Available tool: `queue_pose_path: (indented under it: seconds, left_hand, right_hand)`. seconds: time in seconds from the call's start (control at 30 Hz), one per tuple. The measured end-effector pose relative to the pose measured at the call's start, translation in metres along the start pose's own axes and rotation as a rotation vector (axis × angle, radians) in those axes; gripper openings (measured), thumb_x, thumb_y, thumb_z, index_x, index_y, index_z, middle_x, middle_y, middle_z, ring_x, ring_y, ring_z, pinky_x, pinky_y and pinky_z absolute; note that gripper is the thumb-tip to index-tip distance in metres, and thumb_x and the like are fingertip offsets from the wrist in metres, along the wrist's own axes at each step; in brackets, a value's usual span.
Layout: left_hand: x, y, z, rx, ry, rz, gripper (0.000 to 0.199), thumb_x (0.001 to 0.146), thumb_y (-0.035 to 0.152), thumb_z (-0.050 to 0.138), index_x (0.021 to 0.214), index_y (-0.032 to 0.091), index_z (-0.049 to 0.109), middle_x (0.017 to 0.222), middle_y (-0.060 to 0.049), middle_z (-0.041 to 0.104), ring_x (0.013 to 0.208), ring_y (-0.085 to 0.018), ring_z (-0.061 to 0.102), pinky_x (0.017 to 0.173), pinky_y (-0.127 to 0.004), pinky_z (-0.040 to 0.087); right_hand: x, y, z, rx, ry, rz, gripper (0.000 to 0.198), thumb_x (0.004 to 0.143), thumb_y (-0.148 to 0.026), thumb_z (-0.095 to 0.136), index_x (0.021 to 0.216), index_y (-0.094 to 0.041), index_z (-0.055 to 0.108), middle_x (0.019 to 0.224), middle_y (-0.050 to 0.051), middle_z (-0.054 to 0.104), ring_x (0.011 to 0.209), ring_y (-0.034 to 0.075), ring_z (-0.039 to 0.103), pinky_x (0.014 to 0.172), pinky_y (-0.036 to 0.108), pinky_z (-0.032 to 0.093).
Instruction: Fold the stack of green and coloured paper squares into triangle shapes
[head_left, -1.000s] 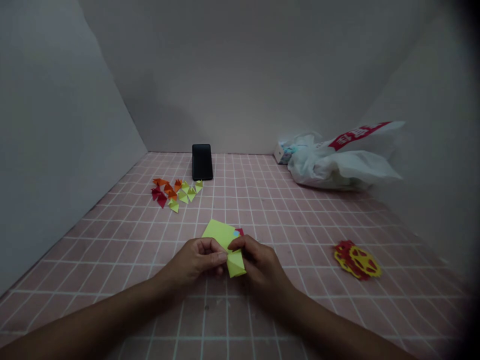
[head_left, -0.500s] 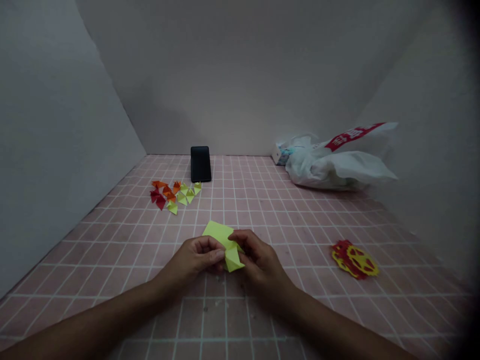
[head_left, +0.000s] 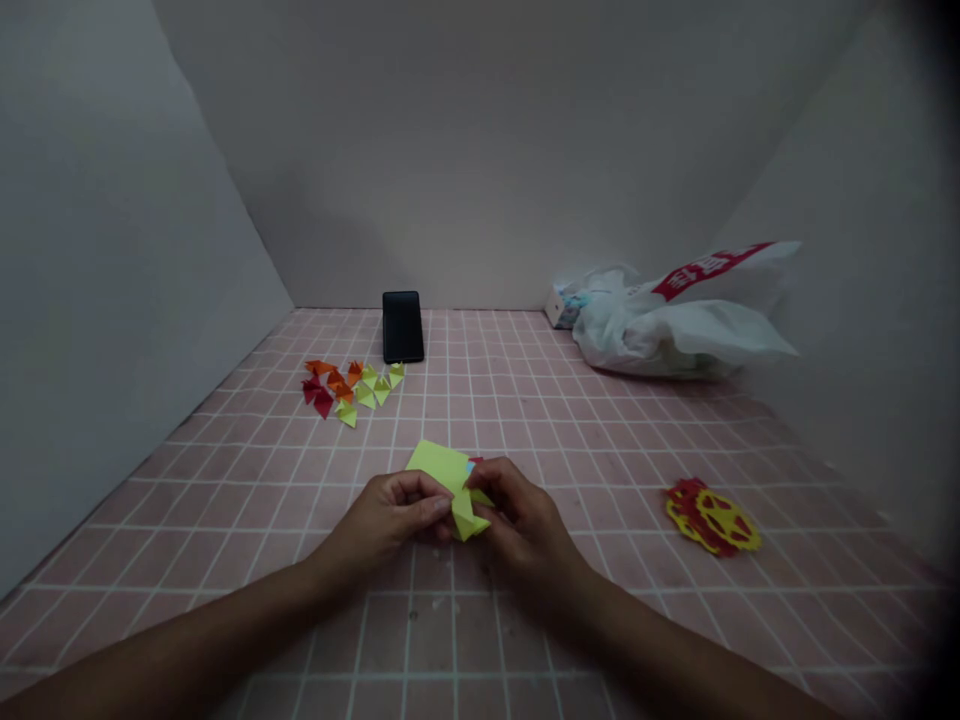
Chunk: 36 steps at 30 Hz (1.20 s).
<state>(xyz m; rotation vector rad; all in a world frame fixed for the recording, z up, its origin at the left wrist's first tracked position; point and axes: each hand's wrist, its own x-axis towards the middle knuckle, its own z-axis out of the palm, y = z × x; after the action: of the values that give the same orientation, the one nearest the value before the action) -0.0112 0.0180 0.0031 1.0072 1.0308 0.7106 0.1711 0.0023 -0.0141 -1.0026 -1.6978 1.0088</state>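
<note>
Between my hands is a small piece of folded yellow paper [head_left: 466,520], with creased flaps and a pointed corner toward the lower right. My left hand [head_left: 409,508] pinches its left side between thumb and fingers. On the right side, my right hand [head_left: 517,510] grips it, the index finger bent over the upper part. Just behind the fingers lies a flat stack of yellow paper sheets [head_left: 439,462], partly covered by both hands. A bit of blue and red shows at the stack's right edge, by my right fingertips; I cannot make out what it is.
Several small folded paper pieces in yellow [head_left: 365,395], orange [head_left: 341,385] and red [head_left: 319,397] lie at the back left. Behind them is a black phone [head_left: 403,327]. A white plastic bag [head_left: 660,335] and a box [head_left: 559,306] stand back right; red and yellow cut-outs [head_left: 712,518] lie right.
My right index finger has shifted slightly, and the upper flap of the folded paper looks narrower. Blue and red now show beside the fingertips. The view has moved a little.
</note>
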Motion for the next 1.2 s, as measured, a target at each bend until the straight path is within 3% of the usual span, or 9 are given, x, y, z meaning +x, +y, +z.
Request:
queue_pose_path:
  seconds: [0.1, 0.3, 0.47, 0.63, 0.87, 1.2]
  left_hand:
    - [-0.0010, -0.0004, 0.0009, -0.018, -0.025, 0.008, 0.026, 0.069, 0.038, 0.075, 0.074, 0.015, 0.064, 0.061, 0.001, 0.065, 0.058, -0.012, 0.057, 0.064, -0.026, 0.043]
    - [-0.0030, -0.0046, 0.0040, -0.076, -0.036, -0.004, 0.024, 0.069, 0.035, 0.075, 0.078, 0.015, 0.064, 0.065, 0.001, 0.063, 0.060, -0.011, 0.055, 0.064, -0.024, 0.041]
    - [-0.0060, -0.0034, 0.0085, -0.114, -0.046, -0.052, 0.029, 0.062, 0.035, 0.079, 0.077, 0.016, 0.062, 0.070, 0.002, 0.061, 0.062, -0.012, 0.055, 0.065, -0.025, 0.041]
    - [-0.0075, -0.0041, 0.0077, -0.095, -0.091, -0.023, 0.023, 0.068, 0.033, 0.075, 0.076, 0.016, 0.062, 0.073, 0.000, 0.064, 0.066, -0.013, 0.057, 0.069, -0.026, 0.042]
    - [-0.0071, -0.0068, 0.0043, -0.025, -0.068, 0.012, 0.021, 0.071, 0.030, 0.073, 0.068, 0.016, 0.059, 0.061, 0.004, 0.058, 0.057, -0.009, 0.049, 0.058, -0.022, 0.036]
    - [-0.0086, -0.0050, 0.0015, 0.006, -0.095, 0.013, 0.023, 0.074, 0.032, 0.072, 0.069, 0.016, 0.056, 0.059, 0.004, 0.056, 0.055, -0.009, 0.046, 0.054, -0.020, 0.032]
  right_hand:
    - [0.0003, -0.0018, -0.0014, -0.013, -0.024, -0.040, 0.031, 0.077, -0.003, 0.048, 0.100, -0.023, 0.055, 0.095, 0.002, 0.061, 0.076, 0.014, 0.056, 0.065, 0.025, 0.043]
    - [0.0014, -0.0094, -0.0025, -0.132, 0.034, -0.084, 0.019, 0.076, -0.003, 0.046, 0.081, -0.021, 0.054, 0.074, 0.000, 0.056, 0.068, 0.015, 0.054, 0.062, 0.025, 0.040]
    - [0.0002, -0.0085, -0.0006, -0.215, 0.078, -0.226, 0.021, 0.078, -0.002, 0.044, 0.082, -0.021, 0.053, 0.076, 0.001, 0.056, 0.070, 0.016, 0.055, 0.063, 0.027, 0.042]
    - [-0.0018, -0.0046, 0.0007, -0.233, 0.043, -0.293, 0.025, 0.080, 0.000, 0.042, 0.087, -0.022, 0.053, 0.080, 0.004, 0.058, 0.074, 0.018, 0.057, 0.068, 0.031, 0.046]
    - [-0.0038, -0.0042, 0.0020, -0.171, 0.028, -0.219, 0.017, 0.083, -0.005, 0.049, 0.078, -0.021, 0.052, 0.079, 0.003, 0.059, 0.069, 0.017, 0.055, 0.063, 0.030, 0.044]
    - [-0.0039, -0.0046, 0.0023, -0.069, -0.005, -0.144, 0.015, 0.084, -0.008, 0.050, 0.075, -0.020, 0.053, 0.079, 0.003, 0.058, 0.071, 0.016, 0.053, 0.064, 0.029, 0.040]
